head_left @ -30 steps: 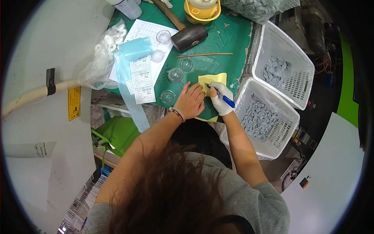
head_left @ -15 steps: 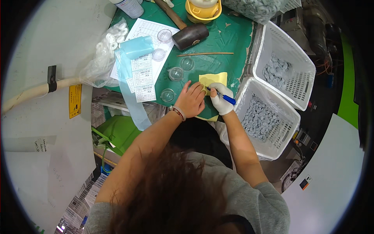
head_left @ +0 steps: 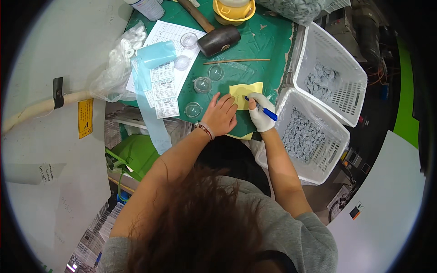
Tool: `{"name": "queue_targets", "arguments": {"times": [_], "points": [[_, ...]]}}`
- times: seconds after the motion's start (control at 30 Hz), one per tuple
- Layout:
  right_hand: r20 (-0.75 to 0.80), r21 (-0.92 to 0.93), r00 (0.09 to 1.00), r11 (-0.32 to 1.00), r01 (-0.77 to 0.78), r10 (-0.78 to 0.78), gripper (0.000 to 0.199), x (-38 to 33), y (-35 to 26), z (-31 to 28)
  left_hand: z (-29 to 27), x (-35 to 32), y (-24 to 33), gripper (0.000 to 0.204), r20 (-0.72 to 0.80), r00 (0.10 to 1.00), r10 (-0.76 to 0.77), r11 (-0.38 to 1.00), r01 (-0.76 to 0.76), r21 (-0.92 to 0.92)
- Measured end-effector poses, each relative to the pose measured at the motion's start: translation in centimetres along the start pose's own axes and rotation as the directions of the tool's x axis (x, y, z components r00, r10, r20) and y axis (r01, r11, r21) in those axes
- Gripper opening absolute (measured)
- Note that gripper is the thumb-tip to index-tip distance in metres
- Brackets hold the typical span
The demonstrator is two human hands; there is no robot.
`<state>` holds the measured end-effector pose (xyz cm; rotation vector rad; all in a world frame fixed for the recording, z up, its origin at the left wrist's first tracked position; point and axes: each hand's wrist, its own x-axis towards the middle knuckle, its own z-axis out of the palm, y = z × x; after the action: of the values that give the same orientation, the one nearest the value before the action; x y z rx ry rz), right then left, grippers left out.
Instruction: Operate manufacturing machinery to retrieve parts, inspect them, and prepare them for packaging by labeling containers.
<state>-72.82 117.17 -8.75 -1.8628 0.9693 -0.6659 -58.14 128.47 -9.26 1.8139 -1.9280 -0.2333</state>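
Note:
My right hand (head_left: 261, 113), in a white glove with bare fingertips, grips a blue pen (head_left: 268, 113). The pen's tip is at the right part of a yellow slip of paper (head_left: 246, 91) lying on the green table (head_left: 248, 41). My bare left hand (head_left: 220, 113) rests with fingers stretched out and slightly apart, the fingertips on the slip's left edge. Faint marks show on the slip. Left of that hand stand several small clear round dishes (head_left: 193, 109). A thin wooden stick (head_left: 236, 61) lies beyond the slip.
A black-headed mallet (head_left: 219, 41) and a yellow bucket (head_left: 234, 11) stand at the back. Printed sheets (head_left: 165, 88) and a light blue strip (head_left: 157, 132) lie leftward, beside a bag of white rings (head_left: 125, 50). White crates (head_left: 334, 157) with small grey parts are at right.
My right hand and the pen have shifted slightly right over the slip, showing more of its surface. My left hand stays on the slip's left edge. The whole view has shifted slightly.

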Motion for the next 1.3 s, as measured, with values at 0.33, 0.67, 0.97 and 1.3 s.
{"name": "queue_targets", "arguments": {"times": [0.33, 0.67, 0.97, 1.3], "points": [[0.029, 0.026, 0.999, 0.999, 0.019, -0.02, 0.033, -0.14, 0.29, -0.3, -0.15, 0.16, 0.12, 0.033, 0.014, 1.0, -0.007, 1.0, 0.007, 0.004], [-0.06, 0.003, 0.997, 0.999, 0.051, -0.051, 0.031, -0.07, 0.28, 0.07, -0.2, 0.18, 0.17, 0.033, 0.018, 1.0, -0.01, 1.0, 0.01, -0.003], [-0.044, 0.025, 0.998, 0.999, 0.035, -0.034, 0.033, -0.31, 0.52, 0.13, -0.02, 0.03, 0.03, 0.033, 0.017, 1.0, -0.011, 1.0, 0.011, 0.001], [-0.083, -0.035, 0.996, 0.999, 0.041, -0.044, 0.032, -0.16, 0.35, 0.16, 0.04, 0.0, 0.01, 0.032, 0.013, 1.0, -0.011, 1.0, 0.011, 0.007]]}}
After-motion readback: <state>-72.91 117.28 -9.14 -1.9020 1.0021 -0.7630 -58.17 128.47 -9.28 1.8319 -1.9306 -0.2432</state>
